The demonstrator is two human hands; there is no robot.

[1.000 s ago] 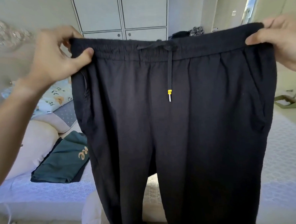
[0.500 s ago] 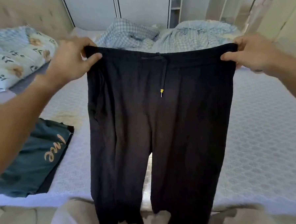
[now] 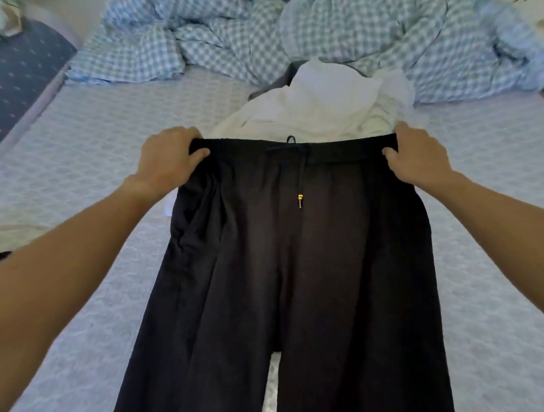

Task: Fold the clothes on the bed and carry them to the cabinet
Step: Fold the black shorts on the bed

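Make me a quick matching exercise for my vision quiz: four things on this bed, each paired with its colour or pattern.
Things:
1. trousers
2. duvet
3. crumpled garment
4. drawstring tip

Colours:
A. white
B. yellow band
C. black
D. blue and white check

Pairs: 1-C, 2-D, 3-A, 4-B

Both arms extended, left hand (image 3: 167, 162) and right hand (image 3: 417, 155) each pinching the trousers (image 3: 299, 267) waistband

black trousers (image 3: 286, 268) | front up, legs toward viewer, on bed (image 3: 73, 159) | white garment (image 3: 319, 109) crumpled beyond waistband
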